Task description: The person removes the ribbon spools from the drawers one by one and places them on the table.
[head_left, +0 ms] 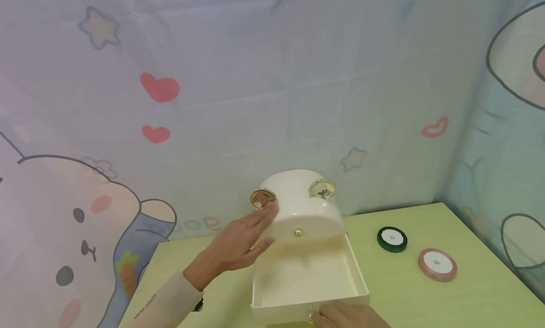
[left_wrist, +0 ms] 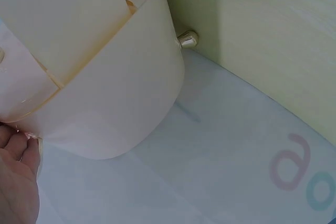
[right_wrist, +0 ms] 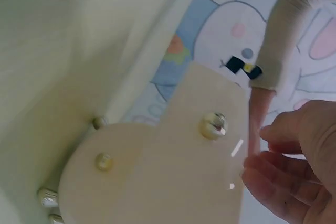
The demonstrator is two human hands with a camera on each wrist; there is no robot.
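Observation:
A cream box with a rounded top (head_left: pixel 298 190) stands on the table, its drawer (head_left: pixel 306 276) pulled out and bare inside. My left hand (head_left: pixel 242 240) rests with extended fingers against the top's left side, beside a round gold ear-like piece (head_left: pixel 263 196). In the left wrist view, that hand's fingertips touch the box edge. My right hand (head_left: pixel 347 314) is at the drawer front, close to its gold knob (right_wrist: pixel 213 125). The right wrist view shows loosely bent fingers, thumb apart from them, nothing pinched between. Whether they touch the drawer edge is unclear.
Right of the box, a dark green ribbon spool (head_left: pixel 392 239) and a pink ribbon spool (head_left: pixel 437 264) lie on the light green table (head_left: pixel 477 290). A cartoon-printed cloth (head_left: pixel 238 105) hangs behind. Gold feet (left_wrist: pixel 188 39) stick out from the box.

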